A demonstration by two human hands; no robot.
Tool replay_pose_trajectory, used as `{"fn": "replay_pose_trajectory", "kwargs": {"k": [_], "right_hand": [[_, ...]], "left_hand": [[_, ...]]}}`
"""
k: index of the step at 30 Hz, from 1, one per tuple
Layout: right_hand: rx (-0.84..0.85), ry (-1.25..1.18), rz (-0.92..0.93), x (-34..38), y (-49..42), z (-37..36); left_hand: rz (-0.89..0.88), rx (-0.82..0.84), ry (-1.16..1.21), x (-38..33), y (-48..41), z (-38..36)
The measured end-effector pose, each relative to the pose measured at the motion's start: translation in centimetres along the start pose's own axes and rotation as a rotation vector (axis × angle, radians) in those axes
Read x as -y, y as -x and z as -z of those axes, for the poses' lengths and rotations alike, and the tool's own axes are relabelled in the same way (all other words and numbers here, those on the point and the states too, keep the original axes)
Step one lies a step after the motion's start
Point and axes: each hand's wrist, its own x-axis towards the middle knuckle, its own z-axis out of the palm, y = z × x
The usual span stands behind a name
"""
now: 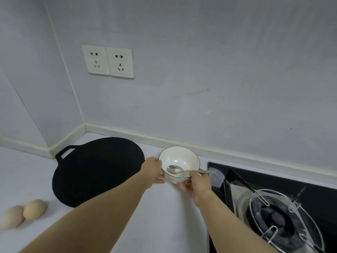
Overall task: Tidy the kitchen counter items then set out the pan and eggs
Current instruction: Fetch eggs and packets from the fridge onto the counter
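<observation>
- Bowl (179,159), white ceramic, dark-rimmed, near the back of the pale counter (164,216), silver metal spoon (174,169) inside.
- My left hand (153,170) grips its left side, right hand (197,185) cups its near right.
- Flat black round pan (96,170) just left; two brown eggs (23,213) far left; gas stove (273,212) right.

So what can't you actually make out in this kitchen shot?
All from the head view:
- Underside of the bowl, covered by the left hand and right hand; lifted or resting, unclear.
- The stove, cut off by the right and bottom edges.
- The leftmost egg, blurred at the left edge.
</observation>
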Motion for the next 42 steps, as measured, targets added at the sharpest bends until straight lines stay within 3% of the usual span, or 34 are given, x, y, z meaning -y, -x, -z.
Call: {"fn": "replay_pose_trajectory", "kwargs": {"k": [14, 25, 31, 38, 42], "right_hand": [[0.029, -0.111, 0.035, 1.5, -3.1, -1.7], [0.057, -0.081, 0.005, 1.3, -3.2, -1.9], [-0.002, 0.020, -0.053, 0.3, -0.9, -1.2], [0.078, 0.088, -0.090, -2.3, 5.4, -2.2], [0.180, 0.186, -0.099, -4.5, 9.0, -4.9]], "left_hand": [[-0.064, 0.011, -0.084, -1.9, -4.6, -0.7], [-0.011, 0.052, -0.003, -2.2, -4.8, -0.8], [-0.060, -0.018, -0.051, -1.4, -2.5, -0.4], [-0.136, 0.071, -0.065, 1.0, 4.2, 3.6], [-0.278, -0.061, -0.302, 3.3, 7.8, 8.1]]}}
